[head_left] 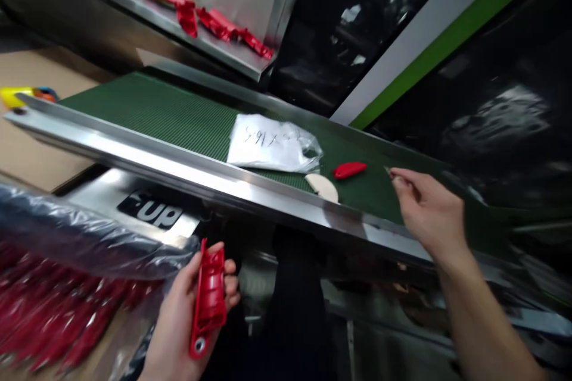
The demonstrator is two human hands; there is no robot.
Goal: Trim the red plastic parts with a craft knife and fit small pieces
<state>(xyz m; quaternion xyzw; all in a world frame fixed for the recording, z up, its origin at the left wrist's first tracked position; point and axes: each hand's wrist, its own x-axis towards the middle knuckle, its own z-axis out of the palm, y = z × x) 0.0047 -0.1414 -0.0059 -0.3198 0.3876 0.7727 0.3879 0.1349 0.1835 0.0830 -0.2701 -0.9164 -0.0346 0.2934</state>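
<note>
- You've got two hands in view: left hand [179,315], right hand [426,211].
- One red plastic casing [208,297] in your left hand.
- One small red piece [349,169] on the green belt [170,116].
- One white disc [322,186].
- One clear bag [272,144] with writing.
- One bag of red parts [58,286], too many to count.

Only the person's two hands and forearms show below and beside the conveyor belt [170,116]. The left hand [179,315], nearer than the belt's steel edge, is bare: no glove, no ring, no watch, and the wrist below it is uncovered too. The right hand [426,211], at the belt's near rim, is just as bare, with short, plain nails on the fingers. Its forearm runs down and away from the belt with no sleeve, cuff or band anywhere along the visible length. Beneath the belt, between the two arms, something dark may be clothing, but it is too dim to tell.
</note>
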